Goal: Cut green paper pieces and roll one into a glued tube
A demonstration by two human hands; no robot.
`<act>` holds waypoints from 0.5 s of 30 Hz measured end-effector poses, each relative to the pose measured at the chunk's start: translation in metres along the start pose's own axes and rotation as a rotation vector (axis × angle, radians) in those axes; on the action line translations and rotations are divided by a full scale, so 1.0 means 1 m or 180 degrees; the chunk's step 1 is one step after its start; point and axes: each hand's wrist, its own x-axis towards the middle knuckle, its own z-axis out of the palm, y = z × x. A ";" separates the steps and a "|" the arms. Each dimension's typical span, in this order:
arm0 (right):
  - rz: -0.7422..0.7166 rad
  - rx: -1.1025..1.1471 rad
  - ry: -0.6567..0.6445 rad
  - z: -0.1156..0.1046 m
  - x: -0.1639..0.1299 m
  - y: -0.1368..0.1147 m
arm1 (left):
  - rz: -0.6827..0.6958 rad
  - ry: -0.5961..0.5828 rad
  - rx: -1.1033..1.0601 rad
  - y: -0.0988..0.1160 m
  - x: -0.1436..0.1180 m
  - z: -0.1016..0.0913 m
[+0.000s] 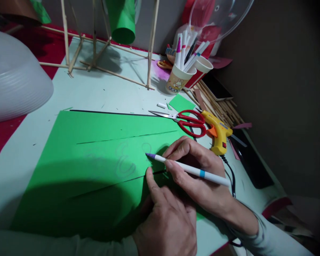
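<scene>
My right hand (200, 174) pinches a purple-tipped marker (188, 169) w/ tip on green card sheet (96, 149) mid-desk near front edge, left hand (165, 220), forefinger out, pressing sheet flat so lettering won't slip.

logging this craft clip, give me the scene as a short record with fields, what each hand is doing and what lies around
right hand: right hand in a writing grip on a white marker, purple tip at the green paper
left hand: left hand pressed on the paper, forefinger out flat
paper: faint outlined letters, long cut lines
beside it: red scissors, yellow glue gun
behind: paper cup of markers, wooden stick frame
surface: pale table
</scene>
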 end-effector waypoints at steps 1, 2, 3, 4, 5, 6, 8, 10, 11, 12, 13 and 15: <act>0.0006 0.0031 -0.0022 0.000 0.000 0.000 | -0.0002 -0.0011 -0.0001 0.000 0.000 0.000; 0.0014 0.0062 -0.0044 0.000 0.000 0.000 | -0.0005 -0.0019 -0.0013 0.000 0.000 -0.001; 0.0023 0.0090 -0.0059 0.000 0.000 0.000 | -0.0004 -0.0027 -0.0035 -0.001 0.000 -0.001; 0.0037 0.0111 -0.0070 0.000 0.000 0.000 | -0.0005 -0.0034 -0.0056 -0.001 0.001 -0.002; 0.0049 0.0123 -0.0072 0.000 0.000 0.000 | -0.0003 -0.0035 -0.0074 -0.001 0.001 -0.002; 0.0060 0.0125 -0.0075 0.000 0.000 0.000 | -0.0001 -0.0031 -0.0090 -0.001 0.001 -0.002; 0.0062 0.0120 -0.0082 0.000 0.000 0.000 | -0.0001 -0.0020 -0.0124 -0.002 0.001 -0.002; 0.0040 0.0111 -0.0086 0.001 0.001 0.000 | 0.0007 -0.0015 -0.0170 -0.002 0.001 -0.002; 0.0029 0.0107 -0.0092 0.002 0.001 0.000 | 0.0015 -0.0014 -0.0192 -0.002 0.001 -0.002; 0.0020 0.0097 -0.0090 0.002 0.001 0.001 | 0.0018 -0.0007 -0.0199 -0.002 0.001 -0.001; 0.0012 0.0087 -0.0089 0.003 0.002 0.001 | 0.0015 0.0006 -0.0198 -0.001 0.002 -0.001; -0.0006 0.0084 -0.0100 0.004 0.002 0.002 | -0.0001 0.0015 -0.0179 -0.001 0.002 -0.001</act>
